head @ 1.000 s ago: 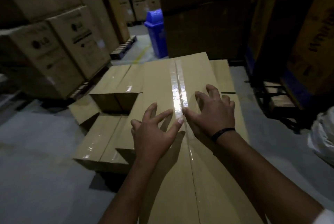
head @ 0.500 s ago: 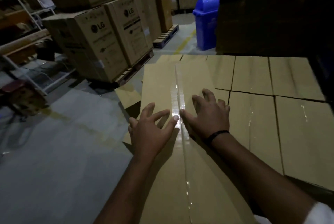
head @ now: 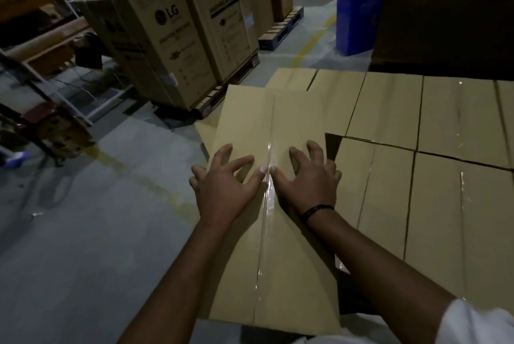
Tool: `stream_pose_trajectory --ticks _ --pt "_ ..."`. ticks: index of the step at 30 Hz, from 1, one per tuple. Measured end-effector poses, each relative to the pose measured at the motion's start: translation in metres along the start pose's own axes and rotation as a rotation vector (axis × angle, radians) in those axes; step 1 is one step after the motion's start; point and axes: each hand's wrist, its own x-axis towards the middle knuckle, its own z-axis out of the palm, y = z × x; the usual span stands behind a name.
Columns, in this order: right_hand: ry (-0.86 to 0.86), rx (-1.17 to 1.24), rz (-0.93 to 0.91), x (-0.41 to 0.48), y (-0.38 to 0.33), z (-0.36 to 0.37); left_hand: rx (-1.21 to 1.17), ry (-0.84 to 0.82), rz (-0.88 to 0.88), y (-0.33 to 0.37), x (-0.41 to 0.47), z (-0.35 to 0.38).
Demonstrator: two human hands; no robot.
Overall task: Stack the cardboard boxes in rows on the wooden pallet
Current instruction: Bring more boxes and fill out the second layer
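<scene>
A long plain cardboard box [head: 278, 127] with a clear tape seam down its middle lies in front of me, on the left end of a layer of similar taped boxes [head: 434, 177]. My left hand [head: 225, 185] and my right hand [head: 308, 179] press flat on its top with fingers spread, thumbs nearly meeting at the seam. A black band circles my right wrist. The pallet under the boxes is hidden.
Tall printed cartons [head: 178, 40] stand on a pallet at the back left. A blue bin [head: 358, 7] is at the back right, next to a dark stack. Metal shelving [head: 41, 46] lines the far left. Grey floor [head: 83, 232] with a yellow line lies to the left.
My view has swung left, bringing the rows of boxes on the right and the shelving into sight. Both hands stay pressed on the box top, which sits a little further left relative to the stack.
</scene>
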Motion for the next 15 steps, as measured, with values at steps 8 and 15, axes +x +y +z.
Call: stream_pose_trajectory --ticks 8,15 --pt "0.023 -0.014 0.092 0.070 0.018 0.050 -0.017 -0.144 0.055 -0.013 0.081 0.054" --pt "0.081 -0.040 0.275 0.117 0.033 0.110 -0.054 -0.381 0.150 -0.040 0.139 0.111"
